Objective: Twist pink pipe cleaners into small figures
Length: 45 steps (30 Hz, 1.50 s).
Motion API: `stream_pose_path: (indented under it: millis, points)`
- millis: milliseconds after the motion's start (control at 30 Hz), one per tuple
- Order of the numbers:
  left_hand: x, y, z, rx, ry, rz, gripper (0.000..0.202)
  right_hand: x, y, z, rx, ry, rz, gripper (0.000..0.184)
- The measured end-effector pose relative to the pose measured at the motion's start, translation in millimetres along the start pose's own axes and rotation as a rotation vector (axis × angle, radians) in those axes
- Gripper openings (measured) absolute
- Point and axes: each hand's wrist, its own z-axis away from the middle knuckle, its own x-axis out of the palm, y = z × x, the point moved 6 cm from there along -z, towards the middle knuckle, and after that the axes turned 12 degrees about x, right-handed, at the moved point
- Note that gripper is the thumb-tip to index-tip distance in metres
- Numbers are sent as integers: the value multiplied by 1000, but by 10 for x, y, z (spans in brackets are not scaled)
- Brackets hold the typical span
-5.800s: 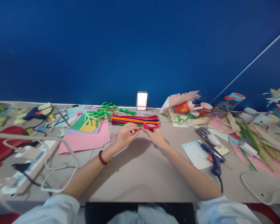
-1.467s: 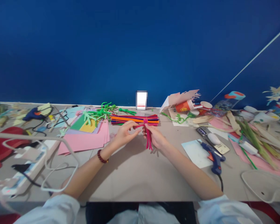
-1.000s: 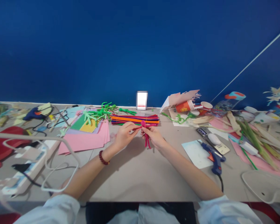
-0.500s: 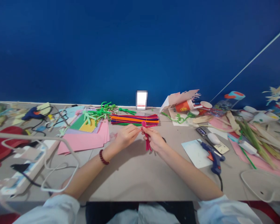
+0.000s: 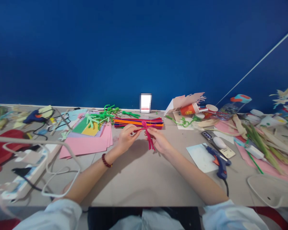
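Loose pale-blue cloth sleeves [image 5: 56, 214] here, plus a pretty chunky dark red beaded bracelet [image 5: 106, 161] on the left.

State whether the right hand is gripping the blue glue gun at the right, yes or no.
No, the blue glue gun lies on the table, while the right hand holds pink pipe cleaners.

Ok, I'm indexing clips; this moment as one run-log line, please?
right hand: holding magenta fuzzy-stem piece with round top | left hand: pinching its side strand | beyond: long multicoloured fuzzy-stem bundle on grey table
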Motion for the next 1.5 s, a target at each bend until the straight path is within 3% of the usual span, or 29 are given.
stream_pose_path:
  millis: [333, 1000, 1300, 1500]
  points:
    - [82, -124, 18, -279, -33, 152, 22, -72, 8, -84, -43, 45, -44, 32]
    - [78, -176, 46, -366, 45, 248, 10, -69, 58, -97, -38, 16, -49, 31]
    - [194, -264, 155, -589, 125, 509, 21, -48, 44, -70, -55, -11, -55, 27]
    - [210, -306, 167, -623, 144, 598, 23, -29, 45, -39, -6, -25, -81, 24]
